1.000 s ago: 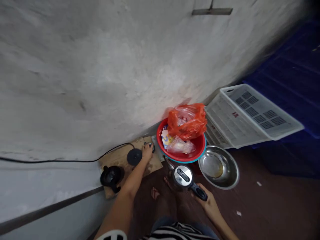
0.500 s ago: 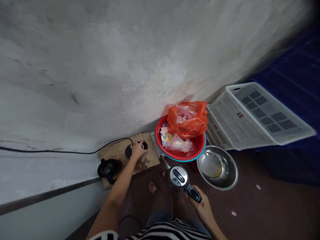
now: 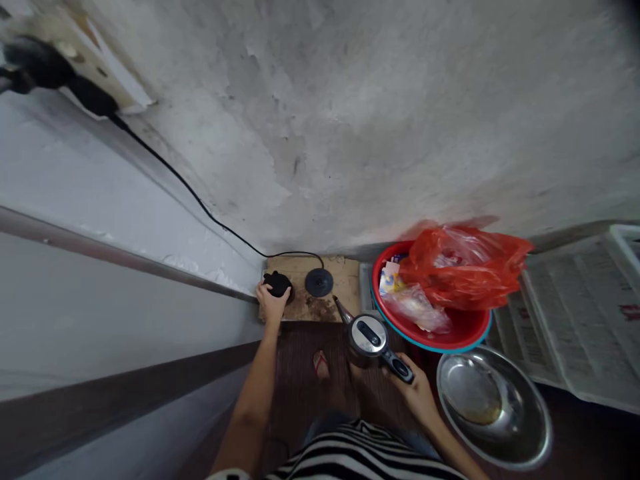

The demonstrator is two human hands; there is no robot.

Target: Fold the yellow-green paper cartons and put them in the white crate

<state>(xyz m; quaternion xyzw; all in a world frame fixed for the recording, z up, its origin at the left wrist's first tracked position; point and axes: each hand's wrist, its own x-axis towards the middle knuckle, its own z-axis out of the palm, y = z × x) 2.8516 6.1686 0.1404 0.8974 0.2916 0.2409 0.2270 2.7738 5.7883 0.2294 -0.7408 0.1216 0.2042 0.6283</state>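
My right hand point(image 3: 417, 397) is wrapped around the dark handle of a metal electric kettle point(image 3: 369, 335), held above the floor with its long spout pointing up-left. At the left end of a stained cardboard sheet point(image 3: 300, 309), my left hand point(image 3: 273, 307) curls its fingers and thumb around a black lidded pot point(image 3: 278, 285). The hand covers part of the pot, so its lower side is hidden. A round black kettle base point(image 3: 319, 283) lies bare on the cardboard between pot and spout, its cord running left.
A red basin point(image 3: 467, 327) inside a blue one holds orange and clear plastic bags point(image 3: 465, 267). Below it is a steel bowl point(image 3: 520, 427). White plastic crates point(image 3: 575, 320) stand at right. The cord point(image 3: 200, 203) climbs to a wall socket point(image 3: 95, 60). A sandalled foot point(image 3: 321, 365) is below the cardboard.
My left hand has moved left from the kettle base, where it held a small round black thing, to the black pot. The kettle stays in my right hand. The view has swung left.
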